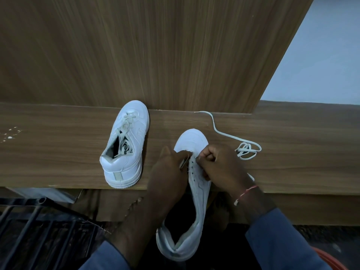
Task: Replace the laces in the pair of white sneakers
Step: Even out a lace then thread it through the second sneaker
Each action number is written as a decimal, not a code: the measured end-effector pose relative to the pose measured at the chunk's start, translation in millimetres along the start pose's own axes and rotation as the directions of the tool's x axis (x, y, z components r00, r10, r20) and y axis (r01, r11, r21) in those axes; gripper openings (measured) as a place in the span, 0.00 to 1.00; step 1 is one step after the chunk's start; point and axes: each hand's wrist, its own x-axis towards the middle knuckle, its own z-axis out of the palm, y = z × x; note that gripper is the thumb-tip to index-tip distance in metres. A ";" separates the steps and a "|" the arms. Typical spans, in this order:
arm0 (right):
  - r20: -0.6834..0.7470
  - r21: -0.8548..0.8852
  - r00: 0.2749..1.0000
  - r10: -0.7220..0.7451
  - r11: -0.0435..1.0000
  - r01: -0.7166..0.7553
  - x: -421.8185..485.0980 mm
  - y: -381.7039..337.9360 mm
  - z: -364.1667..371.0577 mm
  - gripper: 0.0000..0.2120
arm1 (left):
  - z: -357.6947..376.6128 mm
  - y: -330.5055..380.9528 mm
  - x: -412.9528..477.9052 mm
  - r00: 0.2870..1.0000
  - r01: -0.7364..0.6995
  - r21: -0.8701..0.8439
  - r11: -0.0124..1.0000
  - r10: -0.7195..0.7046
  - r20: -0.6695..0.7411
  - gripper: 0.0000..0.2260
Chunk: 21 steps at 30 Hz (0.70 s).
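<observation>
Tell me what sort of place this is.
Likely an indoor room at home or a small workshop: a wood-laminate ledge with a matching upright panel, a pale painted wall behind, and a black metal rack below.

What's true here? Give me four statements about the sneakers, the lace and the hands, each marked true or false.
1. The standing sneaker on the table has a lace threaded in it. True.
2. The loose lace lies left of both sneakers. False: it lies right of the held sneaker.
3. The left hand and right hand are both at the held sneaker's eyelets. True.
4. The held sneaker rests wholly on the table. False: its heel hangs past the near edge.
</observation>
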 end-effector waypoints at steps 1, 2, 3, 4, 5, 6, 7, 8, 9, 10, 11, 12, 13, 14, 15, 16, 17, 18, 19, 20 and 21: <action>0.021 0.030 1.000 0.002 1.000 -0.003 0.1 0.7 -1.4 0.07 | -0.4 -0.8 2.1 1.000 -0.010 0.023 1.000 0.010 0.005 0.12; 0.041 0.061 0.999 0.007 0.998 -0.010 0.3 1.3 -2.2 0.07 | -0.6 -2.0 5.0 0.999 -0.029 0.068 0.997 0.027 0.023 0.11; 0.056 0.086 0.998 0.010 0.996 -0.015 0.6 2.0 -3.2 0.07 | -1.0 -2.7 9.0 0.997 -0.059 0.122 0.991 0.054 0.049 0.09; 0.068 0.100 0.998 0.009 0.995 -0.015 1.1 2.3 -3.0 0.07 | -1.8 -4.2 12.7 0.994 -0.087 0.164 0.983 0.076 0.073 0.07; 0.075 0.107 0.997 0.005 0.994 -0.013 1.8 2.8 -2.2 0.07 | -3.6 -4.8 16.0 0.992 -0.104 0.194 0.975 0.088 0.091 0.06; 0.079 0.111 0.997 0.000 0.994 -0.009 2.3 4.1 -2.4 0.08 | -4.5 -4.1 19.1 0.990 -0.114 0.215 0.970 0.093 0.107 0.05; 0.086 0.120 0.996 -0.004 0.993 -0.006 2.4 4.4 -2.3 0.09 | -5.1 -4.7 20.8 0.988 -0.121 0.231 0.965 0.096 0.117 0.04; 0.089 0.131 0.996 -0.003 0.991 -0.009 2.8 5.2 -3.0 0.10 | -4.7 -4.4 22.0 0.987 -0.127 0.241 0.962 0.100 0.122 0.04; 0.090 0.152 0.996 0.003 0.988 -0.017 2.4 5.6 -2.7 0.10 | -3.8 -4.7 21.6 0.988 -0.126 0.243 0.962 0.099 0.123 0.04; 0.083 0.180 0.996 0.016 0.983 -0.031 1.8 5.8 -1.7 0.10 | -2.9 -4.8 20.4 0.989 -0.124 0.235 0.964 0.100 0.111 0.04; 0.068 0.213 0.997 0.035 0.976 -0.049 1.2 5.8 -0.3 0.09 | -1.5 -5.3 19.2 0.991 -0.121 0.223 0.967 0.104 0.088 0.03; 0.048 0.250 0.997 0.061 0.966 -0.071 0.6 5.8 1.8 0.07 | -0.2 -5.8 18.0 0.992 -0.122 0.214 0.969 0.110 0.066 0.02; 0.029 0.286 0.995 0.091 0.953 -0.095 0.2 6.0 3.6 0.06 | 1.1 -6.0 17.2 0.992 -0.121 0.203 0.972 0.114 0.050 0.02; 0.019 0.321 0.992 0.121 0.939 -0.121 0.4 5.7 5.1 0.05 | 2.0 -6.5 16.4 0.993 -0.117 0.189 0.975 0.112 0.040 0.02; 0.015 0.351 0.989 0.147 0.925 -0.143 1.0 5.7 5.8 0.06 | 2.3 -6.4 16.0 0.993 -0.115 0.170 0.979 0.111 0.034 0.03; 0.018 0.367 0.987 0.162 0.917 -0.157 1.1 5.8 5.4 0.06 | 2.0 -5.8 15.7 0.993 -0.118 0.151 0.981 0.114 0.033 0.03; 0.028 0.363 0.987 0.160 0.918 -0.159 1.3 6.0 4.6 0.07 | 1.9 -5.6 15.2 0.992 -0.125 0.139 0.982 0.122 0.032 0.03; 0.040 0.344 0.988 0.146 0.927 -0.151 1.1 5.9 3.9 0.06 | 1.3 -5.4 14.4 0.991 -0.133 0.140 0.981 0.130 0.033 0.04; 0.054 0.320 0.991 0.126 0.938 -0.137 1.0 6.0 3.1 0.06 | 1.3 -5.6 14.1 0.990 -0.140 0.159 0.977 0.135 0.041 0.05; 0.069 0.292 0.992 0.103 0.949 -0.119 1.1 5.7 2.9 0.06 | 0.8 -5.7 13.9 0.990 -0.140 0.191 0.972 0.132 0.054 0.06; 0.081 0.257 0.993 0.083 0.961 -0.101 1.4 6.2 2.6 0.06 | 0.7 -5.7 14.1 0.990 -0.135 0.228 0.964 0.123 0.070 0.07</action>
